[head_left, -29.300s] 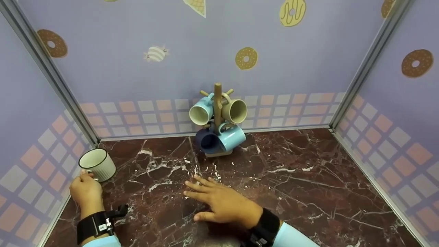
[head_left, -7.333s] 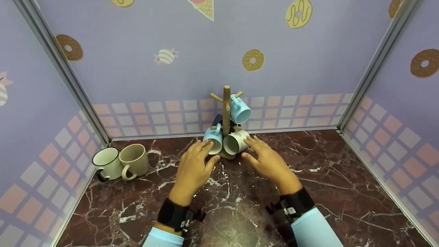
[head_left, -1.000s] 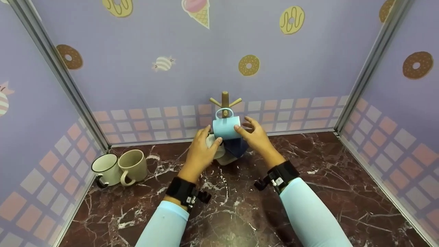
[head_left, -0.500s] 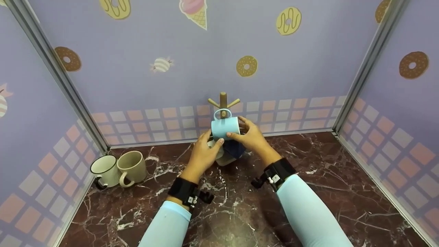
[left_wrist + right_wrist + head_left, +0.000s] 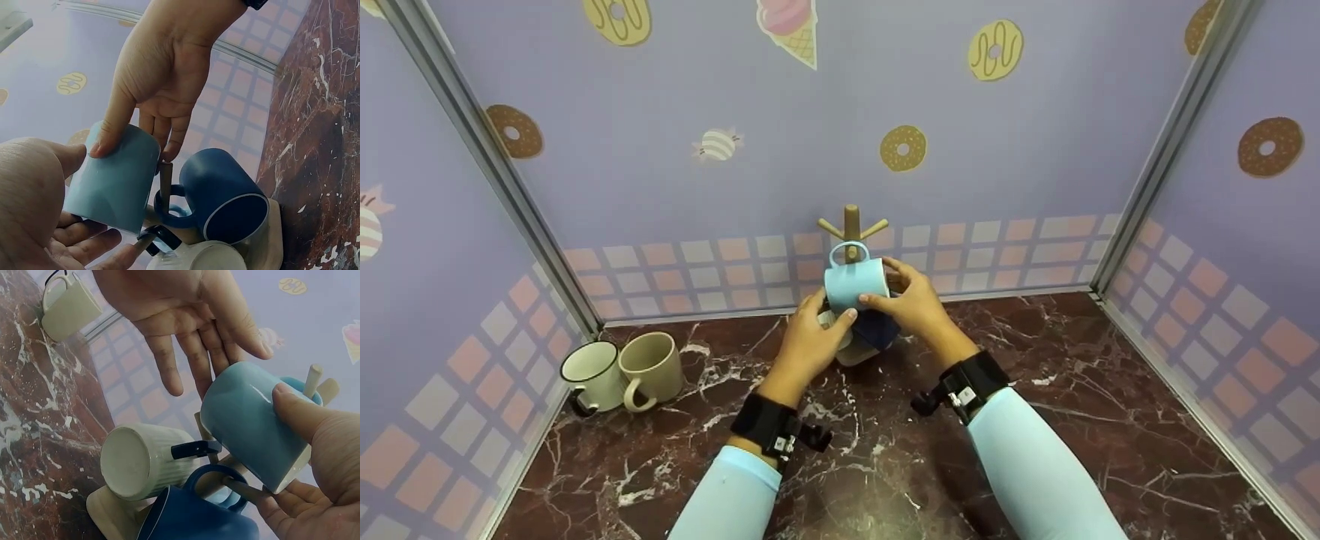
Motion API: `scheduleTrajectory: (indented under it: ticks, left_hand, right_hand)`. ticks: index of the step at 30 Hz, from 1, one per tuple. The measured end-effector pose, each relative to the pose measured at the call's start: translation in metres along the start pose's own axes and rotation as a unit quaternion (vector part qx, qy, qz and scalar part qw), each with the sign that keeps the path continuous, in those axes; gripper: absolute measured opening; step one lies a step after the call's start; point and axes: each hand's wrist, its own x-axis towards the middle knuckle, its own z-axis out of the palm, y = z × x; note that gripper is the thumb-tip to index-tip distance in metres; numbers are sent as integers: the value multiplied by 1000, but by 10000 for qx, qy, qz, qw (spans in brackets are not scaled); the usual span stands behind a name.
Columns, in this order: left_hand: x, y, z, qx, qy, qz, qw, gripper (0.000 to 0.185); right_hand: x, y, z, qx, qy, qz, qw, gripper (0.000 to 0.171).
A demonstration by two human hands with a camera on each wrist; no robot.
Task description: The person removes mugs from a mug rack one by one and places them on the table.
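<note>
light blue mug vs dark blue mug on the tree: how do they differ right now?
The light blue mug is pale and sits high on the wooden mug tree; the dark blue mug is navy and hangs lower, near the base. The light blue mug is gripped by the right hand and touched by the left hand; the dark blue mug hangs untouched. Both are plain, smooth-sided and single-handled.
</note>
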Motion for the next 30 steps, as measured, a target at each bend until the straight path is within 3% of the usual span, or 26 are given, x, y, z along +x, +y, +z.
scheduleTrajectory:
  ticks: [9, 20, 30]
  left_hand:
    - [-12, 1, 1, -290, 212, 195, 9992, 76]
    - [-42, 7, 5, -596, 645, 358, 9955, 71]
    - [-62, -3, 2, -727, 413, 781, 9934, 58]
  right_hand:
    - [-10, -6, -1, 334, 156, -199, 9991, 89]
    - [-36, -10, -3, 501, 231, -289, 9981, 98]
    - [-68, -13, -11, 717, 258, -36, 9971, 102]
